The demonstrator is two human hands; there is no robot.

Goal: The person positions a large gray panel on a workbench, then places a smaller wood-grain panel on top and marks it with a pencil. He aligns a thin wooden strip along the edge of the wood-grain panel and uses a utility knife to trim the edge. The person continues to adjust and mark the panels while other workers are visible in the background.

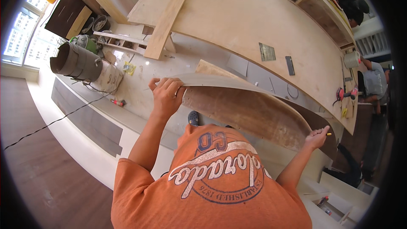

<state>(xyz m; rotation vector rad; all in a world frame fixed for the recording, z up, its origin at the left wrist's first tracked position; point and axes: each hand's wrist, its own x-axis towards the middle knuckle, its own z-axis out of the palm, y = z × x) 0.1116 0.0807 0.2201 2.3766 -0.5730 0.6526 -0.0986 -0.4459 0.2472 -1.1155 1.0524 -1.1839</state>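
A long, thin wooden panel [248,116] is held up in front of my orange shirt, its brown face toward me and its grey upper edge bowed in the wide picture. My left hand [165,95] grips its left end, fingers curled over the top corner. At the other end, my right hand [317,138] is closed at the panel's right edge. A short yellow-tipped stick [329,134], perhaps a pencil, pokes out of that hand. The palm side of both grips is hidden.
Beyond the panel lies a large plywood sheet [229,21] with a grey scraper plate [267,51] and a dark flat block [290,65]. Buckets [80,61] stand at left, near a black cable [63,116]. A pink drill [340,94] rests at right, near other people [373,80].
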